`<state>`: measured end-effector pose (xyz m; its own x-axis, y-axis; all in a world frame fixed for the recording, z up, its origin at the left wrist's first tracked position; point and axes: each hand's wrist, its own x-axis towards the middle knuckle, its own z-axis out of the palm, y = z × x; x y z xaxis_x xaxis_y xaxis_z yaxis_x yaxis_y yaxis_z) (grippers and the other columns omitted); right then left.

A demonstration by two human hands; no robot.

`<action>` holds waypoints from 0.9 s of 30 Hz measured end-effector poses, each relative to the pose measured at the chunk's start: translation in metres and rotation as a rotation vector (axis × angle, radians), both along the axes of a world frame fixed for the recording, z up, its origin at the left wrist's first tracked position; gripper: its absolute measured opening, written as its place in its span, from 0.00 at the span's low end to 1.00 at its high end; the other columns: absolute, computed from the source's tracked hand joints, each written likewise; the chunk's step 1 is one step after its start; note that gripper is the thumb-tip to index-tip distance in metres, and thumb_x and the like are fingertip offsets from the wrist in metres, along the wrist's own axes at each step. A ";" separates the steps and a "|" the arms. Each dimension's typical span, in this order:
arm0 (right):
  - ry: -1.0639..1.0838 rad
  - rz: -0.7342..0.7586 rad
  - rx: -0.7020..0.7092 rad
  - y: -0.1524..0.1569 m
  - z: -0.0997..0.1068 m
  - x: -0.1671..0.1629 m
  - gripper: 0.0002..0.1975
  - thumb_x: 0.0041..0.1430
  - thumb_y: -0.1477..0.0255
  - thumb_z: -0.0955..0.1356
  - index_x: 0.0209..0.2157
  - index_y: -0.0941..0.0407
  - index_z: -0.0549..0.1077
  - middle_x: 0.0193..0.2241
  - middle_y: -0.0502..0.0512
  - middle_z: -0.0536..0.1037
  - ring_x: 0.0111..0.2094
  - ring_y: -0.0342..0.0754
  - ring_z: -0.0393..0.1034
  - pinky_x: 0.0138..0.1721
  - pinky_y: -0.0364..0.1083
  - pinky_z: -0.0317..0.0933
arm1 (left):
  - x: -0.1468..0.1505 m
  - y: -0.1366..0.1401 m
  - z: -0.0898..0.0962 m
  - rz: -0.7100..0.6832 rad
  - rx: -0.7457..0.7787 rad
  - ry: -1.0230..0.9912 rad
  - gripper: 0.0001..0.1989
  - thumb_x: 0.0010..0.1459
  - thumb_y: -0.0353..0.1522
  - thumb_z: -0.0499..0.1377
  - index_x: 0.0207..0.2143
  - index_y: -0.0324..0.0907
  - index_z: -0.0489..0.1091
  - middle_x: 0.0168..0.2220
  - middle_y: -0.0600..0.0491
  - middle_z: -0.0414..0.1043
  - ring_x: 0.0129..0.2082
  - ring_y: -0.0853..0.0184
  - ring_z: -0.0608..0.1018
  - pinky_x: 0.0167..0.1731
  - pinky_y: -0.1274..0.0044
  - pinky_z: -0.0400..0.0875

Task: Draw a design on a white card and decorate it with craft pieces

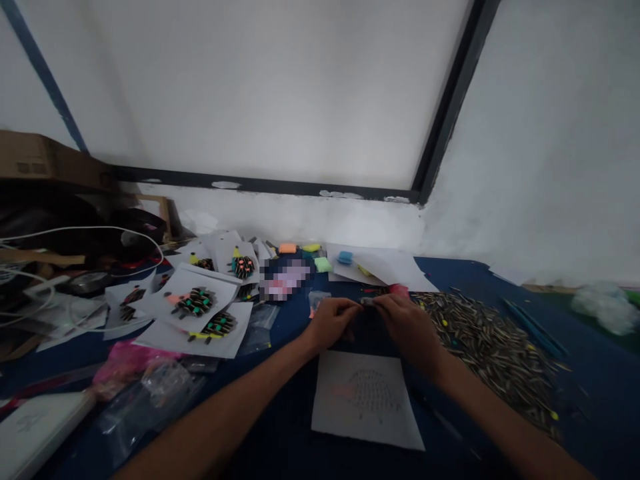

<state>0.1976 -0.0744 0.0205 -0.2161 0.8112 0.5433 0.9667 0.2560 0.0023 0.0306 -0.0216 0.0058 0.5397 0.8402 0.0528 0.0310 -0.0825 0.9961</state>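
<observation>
My left hand (333, 320) is closed in a pinch, its fingertips close to those of my right hand; whatever they hold is too small to make out. In my right hand (410, 330), thumb and fingers are closed on a small grey lump (367, 302). Just below both hands lies a white paper sheet (367, 430) with a faint rounded drawing made of rows of short marks. Beside my right forearm spreads a large pile of slim brown-grey pieces (490, 340), like seeds or husks.
White papers (195, 297) bearing dark pieces and coloured lumps overlap at left. Orange (287, 248), green (323, 265) and blue (345, 257) lumps sit near the wall. Clear plastic bags (145, 407) and a white box (45, 427) lie lower left; blue tweezers-like tool (535, 327) at right.
</observation>
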 end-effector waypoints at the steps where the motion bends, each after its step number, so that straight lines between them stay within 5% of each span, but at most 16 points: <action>1: 0.015 -0.002 0.013 -0.001 0.001 0.000 0.11 0.64 0.76 0.61 0.38 0.57 0.75 0.35 0.58 0.79 0.36 0.49 0.74 0.36 0.46 0.65 | 0.000 0.000 0.002 0.002 -0.014 0.002 0.08 0.57 0.30 0.55 0.33 0.35 0.71 0.17 0.60 0.63 0.13 0.75 0.70 0.14 0.84 0.59; 6: 0.063 -0.005 0.070 -0.006 0.007 -0.003 0.12 0.65 0.75 0.59 0.38 0.58 0.74 0.36 0.59 0.79 0.34 0.49 0.74 0.33 0.45 0.66 | -0.002 0.000 0.014 -0.064 -0.076 -0.014 0.15 0.57 0.39 0.57 0.27 0.35 0.69 0.18 0.59 0.64 0.15 0.75 0.71 0.13 0.83 0.55; 12: 0.008 0.113 0.107 -0.017 0.010 -0.012 0.13 0.65 0.77 0.58 0.44 0.57 0.72 0.41 0.60 0.77 0.41 0.50 0.73 0.39 0.48 0.68 | -0.004 0.003 0.018 -0.148 -0.410 -0.164 0.27 0.57 0.52 0.51 0.29 0.35 0.68 0.23 0.54 0.67 0.17 0.71 0.74 0.16 0.80 0.59; 19: 0.090 0.286 0.071 -0.035 0.016 -0.027 0.10 0.64 0.76 0.61 0.38 0.57 0.74 0.41 0.60 0.76 0.41 0.48 0.73 0.40 0.47 0.67 | -0.004 0.002 0.014 -0.107 -0.310 -0.162 0.19 0.51 0.44 0.61 0.28 0.34 0.68 0.20 0.55 0.68 0.19 0.73 0.71 0.19 0.81 0.59; 23: 0.342 0.146 0.163 -0.032 0.018 -0.016 0.07 0.62 0.73 0.62 0.34 0.57 0.72 0.34 0.58 0.76 0.37 0.49 0.72 0.38 0.47 0.66 | -0.003 0.000 0.011 -0.102 -0.221 -0.132 0.16 0.48 0.42 0.62 0.27 0.35 0.69 0.21 0.57 0.66 0.20 0.74 0.69 0.21 0.81 0.60; 27: 0.636 0.035 0.063 -0.025 0.018 -0.004 0.09 0.60 0.69 0.63 0.38 0.57 0.72 0.36 0.58 0.76 0.34 0.49 0.71 0.35 0.46 0.65 | -0.003 -0.002 0.012 -0.156 -0.134 -0.056 0.16 0.51 0.41 0.59 0.32 0.35 0.71 0.24 0.55 0.69 0.21 0.73 0.70 0.21 0.81 0.59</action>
